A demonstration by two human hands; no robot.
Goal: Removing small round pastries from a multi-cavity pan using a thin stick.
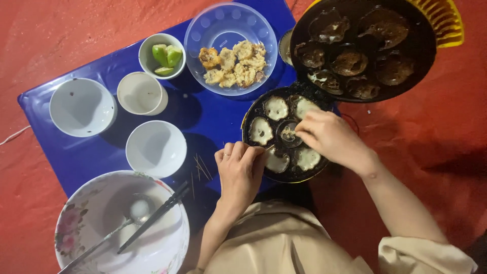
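— Red floor all round, and a low blue worktop (pixel 213 122) carries nearly everything. What sits at its near edge?

— A large floral bowl (pixel 71 223) at the near left corner, with a metal spoon (pixel 101 238) and dark chopsticks (pixel 154 218) lying in it. Just beyond it is an empty white bowl (pixel 155 148), and a few thin skewers (pixel 201 167) lie loose on the blue beside it.

— And the hands?

— Both are over the round cake mould pan (pixel 248 137) at the right edge. The left hand (pixel 238 170) has its fingers clenched on a thin stick (pixel 269 148) whose tip points in among the pale cakes. The right hand (pixel 329 137) pinches at the middle cup (pixel 288 133); whether its fingers grip a tool I cannot tell.

— So which step is this?

— My judgement: loosening a cooked cake from its cup. The next move wants a gentle pry under the edge, so the cake (pixel 261 131) lifts whole.

— Farther back?

— Two more white bowls (pixel 81 106) on the left, a small bowl of lime wedges (pixel 165 55), and a clear bowl of browned cakes (pixel 233 63) at the far edge. The pan's open lid (pixel 426 50) stands beyond, crusted dark.
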